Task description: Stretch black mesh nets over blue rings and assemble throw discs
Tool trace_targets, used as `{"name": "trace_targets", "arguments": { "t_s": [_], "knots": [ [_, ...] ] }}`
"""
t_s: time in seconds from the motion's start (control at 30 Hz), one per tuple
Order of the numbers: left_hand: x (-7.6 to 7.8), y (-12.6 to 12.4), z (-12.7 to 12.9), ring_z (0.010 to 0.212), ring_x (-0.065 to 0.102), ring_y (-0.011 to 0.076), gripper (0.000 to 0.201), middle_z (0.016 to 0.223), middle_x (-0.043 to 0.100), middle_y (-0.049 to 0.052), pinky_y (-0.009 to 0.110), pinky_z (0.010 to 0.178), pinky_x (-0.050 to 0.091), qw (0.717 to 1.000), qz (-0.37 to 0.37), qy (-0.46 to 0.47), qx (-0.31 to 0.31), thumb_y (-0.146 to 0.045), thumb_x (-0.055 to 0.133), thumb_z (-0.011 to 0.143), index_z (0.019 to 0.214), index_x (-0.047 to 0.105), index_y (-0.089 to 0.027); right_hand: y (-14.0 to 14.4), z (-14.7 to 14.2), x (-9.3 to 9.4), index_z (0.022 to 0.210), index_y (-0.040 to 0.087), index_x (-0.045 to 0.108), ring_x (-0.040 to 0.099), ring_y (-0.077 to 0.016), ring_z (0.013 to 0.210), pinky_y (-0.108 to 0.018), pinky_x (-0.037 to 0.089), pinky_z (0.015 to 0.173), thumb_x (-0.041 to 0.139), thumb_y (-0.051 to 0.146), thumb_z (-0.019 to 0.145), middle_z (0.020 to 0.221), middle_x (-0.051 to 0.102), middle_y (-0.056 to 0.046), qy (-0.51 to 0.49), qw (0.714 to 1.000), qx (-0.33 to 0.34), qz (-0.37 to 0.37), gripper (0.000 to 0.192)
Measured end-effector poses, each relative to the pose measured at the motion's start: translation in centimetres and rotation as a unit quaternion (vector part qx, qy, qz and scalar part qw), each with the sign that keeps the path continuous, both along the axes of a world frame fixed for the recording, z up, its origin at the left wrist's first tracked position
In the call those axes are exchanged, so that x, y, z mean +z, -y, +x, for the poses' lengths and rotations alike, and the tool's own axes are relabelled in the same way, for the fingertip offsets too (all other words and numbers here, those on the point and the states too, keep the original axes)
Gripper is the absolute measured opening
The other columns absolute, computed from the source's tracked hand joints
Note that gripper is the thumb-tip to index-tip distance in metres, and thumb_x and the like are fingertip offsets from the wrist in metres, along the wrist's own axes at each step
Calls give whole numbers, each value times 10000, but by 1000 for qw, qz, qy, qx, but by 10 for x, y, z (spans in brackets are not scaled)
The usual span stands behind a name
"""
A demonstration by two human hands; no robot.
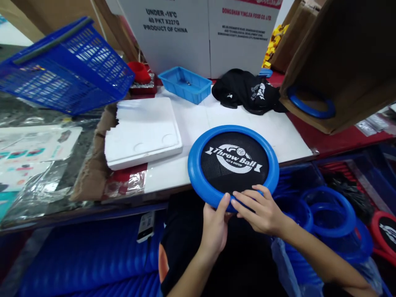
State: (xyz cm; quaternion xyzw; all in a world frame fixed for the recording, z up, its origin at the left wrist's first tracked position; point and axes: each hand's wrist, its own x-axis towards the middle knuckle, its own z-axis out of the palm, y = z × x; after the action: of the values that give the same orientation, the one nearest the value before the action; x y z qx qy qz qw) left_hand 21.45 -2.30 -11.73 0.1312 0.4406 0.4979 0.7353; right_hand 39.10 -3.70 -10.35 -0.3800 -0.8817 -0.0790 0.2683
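We see a small blue tray point(185, 84) at the back of the white table point(198, 119), with some tiny object in it that is too small to identify. A blue mesh basket point(66, 66) stands tilted at the left, and we cannot tell what it holds. At the right, an open cardboard box point(343, 62) lies on its side with a blue ring point(311, 108) inside it. Below the table's edge on the right, a bin holds more blue rings point(332, 210), stacked loosely, with a red-rimmed disc point(383, 233) beside them.

The disc point(233, 163) is round, with a thick, smooth blue plastic rim around black mesh printed in white, "Throw Ball". It sits at the table's near edge, its near side overhanging toward us. A white foam slab point(142, 132) with rounded corners lies to its left, and crumpled black fabric point(249, 93) lies behind it. White cartons point(201, 33) with printed text stand at the back.

Both of our forearms reach up from below and meet at the disc's near rim. Our left hand point(215, 227) grips the rim, with the thumb on top and the fingers curled underneath. Our right hand point(261, 210) lies on top of the rim, its fingers point(247, 202) spread slightly and pointing left, pressing on the rim just beside the left thumb.
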Motion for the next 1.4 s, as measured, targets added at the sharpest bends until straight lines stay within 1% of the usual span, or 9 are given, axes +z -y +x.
{"name": "trace_targets", "arguments": {
  "t_s": [0.13,0.2,0.3,0.4,0.43,0.5,0.97,1.17,1.4],
  "knots": [
    [-22,4,-2,1064,758,231,507,1197,766,105,336,890,638,1000,7,-21,6,-330,911,833,1252,679,-166,6,7,-30,1481,229,612,607,-250,1386,-592,221,1318,550,48,975,1461,702,-79,-107,986,-128,-10,541],
    [-32,8,-6,1175,736,249,531,1254,760,99,361,977,624,999,-2,-38,19,-298,916,823,1285,679,-193,7,12,-45,1551,274,541,478,-291,1525,-608,276,1302,597,130,985,1634,536,-106,-247,927,-279,-32,586],
    [-44,13,-12,1186,736,245,554,1261,767,84,382,1054,601,997,-29,-64,31,-279,939,783,1274,692,-208,6,14,-62,1634,283,398,443,-309,1555,-560,413,1253,710,353,971,1701,428,-126,-531,730,-404,-150,735],
    [-49,15,-16,1192,736,244,530,1265,767,67,409,1125,568,995,-42,-79,33,-282,937,781,1251,700,-220,6,7,-68,1554,279,517,617,-281,1405,-465,532,1161,700,488,977,1547,624,-89,-729,523,-324,-299,641],
    [-49,14,-16,1207,731,245,516,1270,765,63,412,1147,554,995,-42,-88,37,-291,933,789,1245,702,-225,6,5,-68,1497,277,586,660,-282,1350,-446,563,1122,700,509,973,1480,682,-79,-761,477,-292,-328,585],
    [-48,12,-18,1233,722,246,489,1273,763,59,410,1176,533,992,-36,-109,47,-311,927,804,1233,708,-228,7,3,-69,1395,273,679,719,-288,1253,-422,601,1057,744,511,940,1363,756,-63,-792,429,-256,-350,517],
    [-39,-9,-18,1241,719,258,456,1253,769,68,418,1198,513,990,8,-132,54,-268,922,815,1223,732,-195,-5,10,-71,1256,256,761,781,-259,1051,-404,617,987,836,516,855,1191,819,-61,-804,427,-243,-335,484],
    [-37,-9,-18,1252,716,252,505,1284,763,71,411,1189,517,993,6,-113,45,-261,923,815,1271,714,-206,-11,14,-73,1136,262,792,741,-183,787,-323,611,789,887,479,797,995,825,-6,-818,395,-246,-338,413],
    [-38,-9,-22,1301,693,273,545,1314,753,82,437,1197,509,995,24,-90,38,-256,912,829,1328,699,-209,-17,6,-66,1067,242,787,625,-115,622,-250,508,604,866,421,836,879,786,25,-811,417,-254,-322,303]
  ]
}}
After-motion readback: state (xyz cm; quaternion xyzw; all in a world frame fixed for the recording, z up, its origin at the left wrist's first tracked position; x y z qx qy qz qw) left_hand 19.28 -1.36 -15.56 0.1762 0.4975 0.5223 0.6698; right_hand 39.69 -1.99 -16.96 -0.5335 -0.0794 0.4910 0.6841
